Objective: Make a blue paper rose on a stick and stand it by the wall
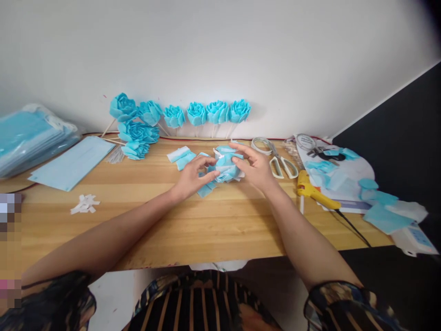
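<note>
A loose heap of light blue and white cut fabric pieces (225, 162) lies on the wooden table in front of me. At its left side rests my left hand (196, 177), thumb and forefinger curved and apart against the pieces. My right hand (257, 166) reaches over the right side, with its fingers spread and the thumb touching the blue fabric. Between them the two hands cup the heap. More blue strips (182, 156) lie just beyond my left hand. What lies under my palms is hidden.
Finished blue fabric flowers on sticks (196, 113) lean along the wall. Scissors (280, 163), a tape roll (262, 145) and a yellow glue gun (315, 193) lie at right. White strips (84, 204), folded blue sheets (74, 163) and a plastic-wrapped stack (31, 138) are at left.
</note>
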The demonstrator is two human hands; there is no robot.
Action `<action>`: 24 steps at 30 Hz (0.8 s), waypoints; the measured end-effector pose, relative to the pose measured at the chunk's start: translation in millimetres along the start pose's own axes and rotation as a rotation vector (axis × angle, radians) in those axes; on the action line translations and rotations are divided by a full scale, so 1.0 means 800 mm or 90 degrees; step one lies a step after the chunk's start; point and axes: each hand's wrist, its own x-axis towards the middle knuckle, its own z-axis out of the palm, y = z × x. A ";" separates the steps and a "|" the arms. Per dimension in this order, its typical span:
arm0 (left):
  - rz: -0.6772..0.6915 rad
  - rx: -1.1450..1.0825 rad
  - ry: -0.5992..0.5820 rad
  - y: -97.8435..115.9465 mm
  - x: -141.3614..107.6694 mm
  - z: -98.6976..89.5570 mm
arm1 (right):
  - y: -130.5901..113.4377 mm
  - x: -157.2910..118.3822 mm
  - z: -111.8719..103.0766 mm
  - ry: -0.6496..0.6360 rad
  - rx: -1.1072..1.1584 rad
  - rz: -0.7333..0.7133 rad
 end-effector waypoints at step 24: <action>0.255 0.344 0.021 0.013 -0.012 0.012 | -0.022 -0.012 0.029 0.082 0.021 0.096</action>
